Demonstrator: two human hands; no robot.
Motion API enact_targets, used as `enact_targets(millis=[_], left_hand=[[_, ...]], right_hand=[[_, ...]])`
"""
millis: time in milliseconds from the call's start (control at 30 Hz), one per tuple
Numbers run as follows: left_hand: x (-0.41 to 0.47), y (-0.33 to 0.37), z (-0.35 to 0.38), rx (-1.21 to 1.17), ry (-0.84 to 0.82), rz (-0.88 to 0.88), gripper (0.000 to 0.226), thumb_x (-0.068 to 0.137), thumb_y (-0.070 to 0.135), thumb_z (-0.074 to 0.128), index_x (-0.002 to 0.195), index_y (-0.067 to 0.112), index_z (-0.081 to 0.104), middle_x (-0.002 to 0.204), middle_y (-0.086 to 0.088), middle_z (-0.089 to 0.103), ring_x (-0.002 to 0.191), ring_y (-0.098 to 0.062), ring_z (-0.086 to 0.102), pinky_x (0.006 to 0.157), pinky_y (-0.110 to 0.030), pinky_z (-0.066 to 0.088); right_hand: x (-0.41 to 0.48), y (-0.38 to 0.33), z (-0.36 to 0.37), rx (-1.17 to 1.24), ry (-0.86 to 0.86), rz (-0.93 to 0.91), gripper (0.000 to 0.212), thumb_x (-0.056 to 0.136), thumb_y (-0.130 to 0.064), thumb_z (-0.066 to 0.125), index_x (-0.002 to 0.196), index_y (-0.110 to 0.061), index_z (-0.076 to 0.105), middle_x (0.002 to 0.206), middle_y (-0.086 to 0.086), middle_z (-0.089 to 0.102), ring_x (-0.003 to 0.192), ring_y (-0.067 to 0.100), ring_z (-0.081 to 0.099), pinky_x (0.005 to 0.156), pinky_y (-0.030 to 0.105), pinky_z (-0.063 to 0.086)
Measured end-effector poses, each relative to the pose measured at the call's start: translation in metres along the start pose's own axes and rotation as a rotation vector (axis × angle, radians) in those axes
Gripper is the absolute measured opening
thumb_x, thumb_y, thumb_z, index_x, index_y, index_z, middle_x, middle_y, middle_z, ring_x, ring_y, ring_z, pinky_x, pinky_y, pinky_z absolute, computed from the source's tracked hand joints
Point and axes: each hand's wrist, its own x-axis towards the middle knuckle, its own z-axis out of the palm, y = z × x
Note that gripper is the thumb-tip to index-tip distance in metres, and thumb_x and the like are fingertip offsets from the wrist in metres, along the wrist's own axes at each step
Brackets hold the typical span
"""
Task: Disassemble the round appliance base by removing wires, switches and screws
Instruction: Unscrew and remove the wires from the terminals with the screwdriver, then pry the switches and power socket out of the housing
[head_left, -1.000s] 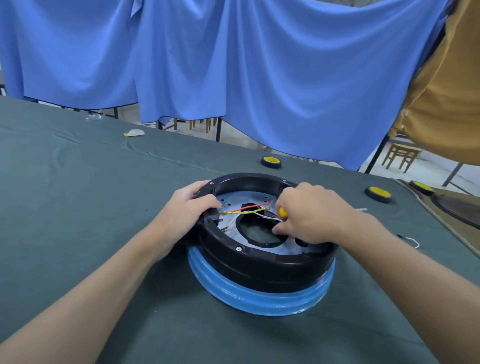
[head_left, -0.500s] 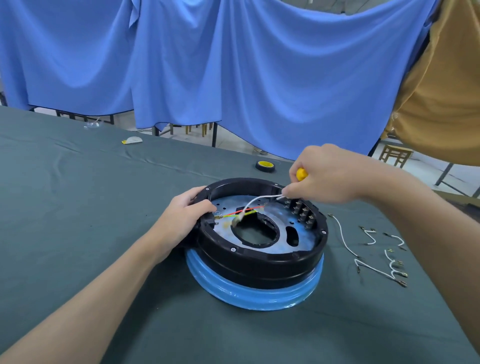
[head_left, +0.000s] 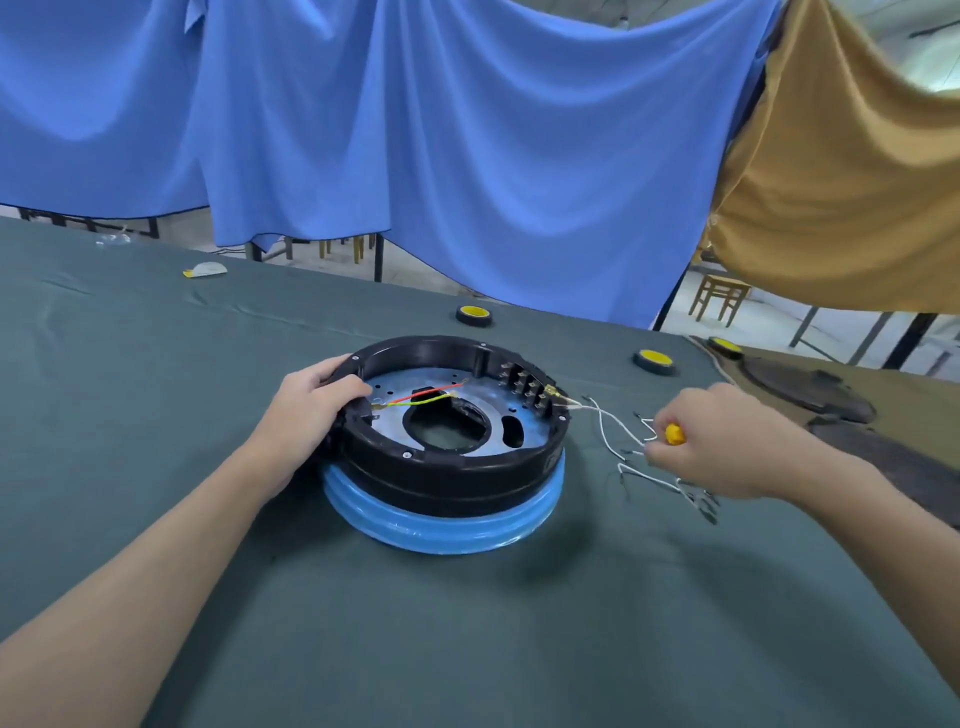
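At the middle of the green-clothed table (head_left: 467, 623) sits the round base (head_left: 441, 480). Judge it stiff and fairly heavy, best held by its black rim, where your left hand (head_left: 311, 405) grips its left edge. It is a black ring on a blue band, with a silvery plate, a red wire (head_left: 436, 391) crossing inside and a terminal block (head_left: 527, 387) at its right wall. From there a thin, floppy white wire (head_left: 602, 423) trails right. Right of the base, your right hand (head_left: 727, 449) is curled round a yellow-handled tool (head_left: 674, 434).

Left hand (head_left: 310, 404) and right hand (head_left: 712, 442) each curled in grip.
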Motion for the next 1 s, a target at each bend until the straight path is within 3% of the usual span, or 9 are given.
enact_targets(millis=[167,333,467,633,767,933,1000], left_hand=[[-0.004,0.001,-0.004,0.012,0.037,0.003,0.024,0.084,0.013,0.060,0.090,0.029,0.077,0.072,0.000,0.066,0.066,-0.018,0.058,0.066,-0.030,0.043],[-0.010,0.000,-0.005,-0.040,0.064,-0.013,0.025,0.085,0.013,0.061,0.089,0.032,0.077,0.072,0.003,0.068,0.062,-0.013,0.062,0.067,-0.030,0.046],[-0.016,0.001,-0.003,-0.066,0.075,-0.016,0.028,0.085,0.011,0.062,0.089,0.034,0.078,0.074,0.004,0.070,0.062,-0.010,0.064,0.068,-0.029,0.049],[-0.020,0.002,0.000,-0.068,0.089,-0.003,0.024,0.086,0.010,0.061,0.096,0.026,0.076,0.065,0.009,0.066,0.056,-0.006,0.060,0.060,-0.022,0.047],[-0.020,0.002,0.000,-0.060,0.091,0.003,0.026,0.085,0.010,0.061,0.089,0.029,0.077,0.066,0.008,0.066,0.056,-0.007,0.059,0.063,-0.027,0.046],[-0.018,0.001,0.002,-0.050,0.076,0.020,0.032,0.086,0.008,0.060,0.082,0.035,0.077,0.065,0.009,0.066,0.057,-0.007,0.061,0.060,-0.023,0.048],[-0.018,0.001,0.002,-0.058,0.061,0.026,0.033,0.086,0.007,0.059,0.081,0.034,0.077,0.063,0.010,0.065,0.055,-0.006,0.061,0.053,-0.017,0.048]], right_hand=[[-0.027,0.024,0.016,-0.005,0.011,0.018,0.037,0.089,-0.037,0.051,0.058,-0.019,0.042,0.067,0.004,0.048,0.073,0.028,0.051,0.056,0.030,0.035],[-0.039,0.028,0.039,-0.294,0.097,-0.015,0.027,0.094,-0.038,0.039,0.074,-0.021,0.047,0.075,-0.003,0.047,0.077,0.027,0.055,0.058,0.029,0.034],[-0.044,0.025,0.060,-0.399,0.111,-0.059,0.026,0.097,-0.038,0.036,0.091,-0.022,0.056,0.100,-0.001,0.063,0.092,0.028,0.062,0.063,0.029,0.034],[-0.039,0.035,0.067,-0.500,0.143,-0.080,0.029,0.100,-0.036,0.033,0.096,-0.023,0.059,0.107,-0.005,0.064,0.096,0.027,0.065,0.062,0.028,0.034],[-0.031,0.042,0.067,-0.522,0.147,-0.076,0.031,0.102,-0.037,0.032,0.102,-0.024,0.060,0.110,-0.005,0.062,0.098,0.026,0.066,0.062,0.028,0.034],[-0.022,0.050,0.062,-0.474,0.124,-0.016,0.041,0.102,-0.050,0.025,0.093,-0.025,0.056,0.105,-0.006,0.062,0.097,0.026,0.066,0.061,0.029,0.034],[-0.020,0.047,0.059,-0.422,0.212,-0.003,0.037,0.100,-0.054,0.026,0.086,-0.025,0.045,0.098,-0.006,0.061,0.090,0.026,0.066,0.058,0.030,0.038]])
